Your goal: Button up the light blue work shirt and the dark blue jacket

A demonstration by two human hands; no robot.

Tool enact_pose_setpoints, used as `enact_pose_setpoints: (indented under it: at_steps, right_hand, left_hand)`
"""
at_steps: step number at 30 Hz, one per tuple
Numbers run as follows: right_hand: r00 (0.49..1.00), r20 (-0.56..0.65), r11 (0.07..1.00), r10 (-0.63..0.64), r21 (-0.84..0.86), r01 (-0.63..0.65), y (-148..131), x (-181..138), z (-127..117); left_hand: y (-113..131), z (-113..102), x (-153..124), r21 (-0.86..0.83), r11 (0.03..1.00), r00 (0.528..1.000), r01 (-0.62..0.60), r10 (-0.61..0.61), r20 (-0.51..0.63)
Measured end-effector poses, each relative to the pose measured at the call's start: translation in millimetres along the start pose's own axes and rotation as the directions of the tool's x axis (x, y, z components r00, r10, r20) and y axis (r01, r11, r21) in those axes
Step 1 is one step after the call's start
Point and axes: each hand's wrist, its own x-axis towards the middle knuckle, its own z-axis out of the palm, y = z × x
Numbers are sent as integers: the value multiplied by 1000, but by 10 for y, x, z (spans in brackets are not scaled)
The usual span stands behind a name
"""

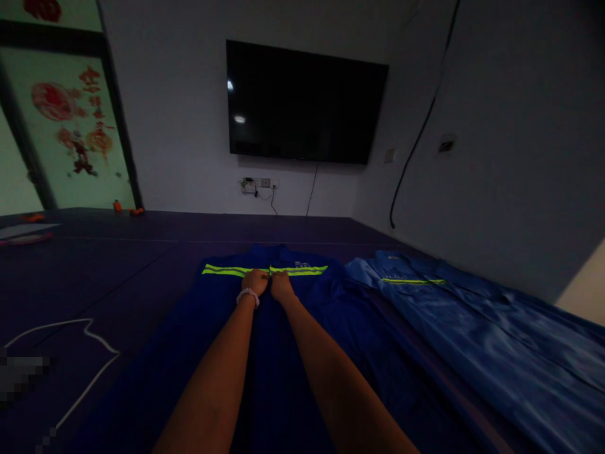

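A dark blue work jacket (227, 328) with a yellow-green reflective stripe lies flat on the dark purple surface (94, 265) before me. Both my arms reach forward over it. My left hand (255, 280), with a pale bead bracelet at the wrist, and my right hand (281, 285) sit side by side at the jacket's centre front, just below the stripe. Their fingers are curled down and closed on the fabric at the front opening.
A lighter blue jacket (472, 328) with the same stripe lies to the right. A white cord (89, 353) snakes over the surface at the left. A black TV (302, 104) hangs on the far wall above a socket with cables. Small orange items (127, 208) sit at the far left edge.
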Motion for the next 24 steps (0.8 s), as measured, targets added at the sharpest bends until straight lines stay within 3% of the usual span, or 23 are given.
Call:
enact_pose_setpoints:
  at_steps: [11,24]
  right_hand:
    - [997,-39,993,59,103,-55,117,0,-47]
    - [995,-57,994,79,80,-75,76,62,-59]
  left_hand:
    - [12,39,-26,-32,998,998,60,-60,-21]
    - [48,-11,11,87,995,999,40,-42,16]
